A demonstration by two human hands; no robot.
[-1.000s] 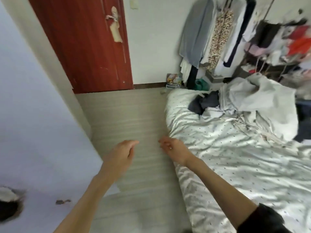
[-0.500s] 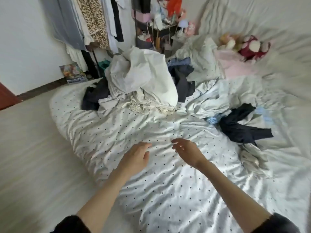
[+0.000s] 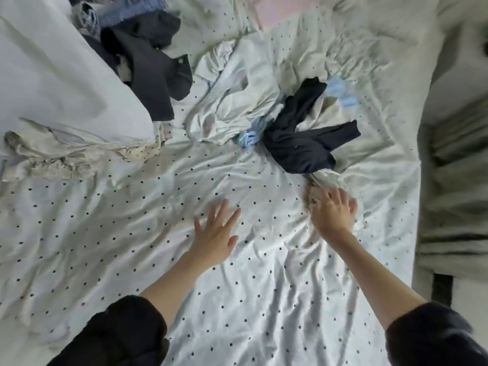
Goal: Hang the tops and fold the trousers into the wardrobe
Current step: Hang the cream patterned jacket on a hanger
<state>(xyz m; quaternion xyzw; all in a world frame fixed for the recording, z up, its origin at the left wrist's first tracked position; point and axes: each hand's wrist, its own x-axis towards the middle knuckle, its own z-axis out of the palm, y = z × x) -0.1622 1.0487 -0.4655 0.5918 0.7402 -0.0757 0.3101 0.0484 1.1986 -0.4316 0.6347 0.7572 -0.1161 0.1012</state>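
Currently: right hand (image 3: 331,211) fingers spread, touching pale crumpled garment (image 3: 326,180) just beyond fingertips; dark garment (image 3: 303,143) farther beyond, long axis slanting up-right. Left hand (image 3: 215,232) flat, released, farther away on bedsheet (image 3: 132,233).

You see soft, even daylight across the pale dotted bedsheet (image 3: 132,233), with only faint shadows in its creases. The right hand (image 3: 331,213) is smeared by motion blur. The frame's right edge bends and streaks from wide-angle distortion, and the top corners lose sharpness.
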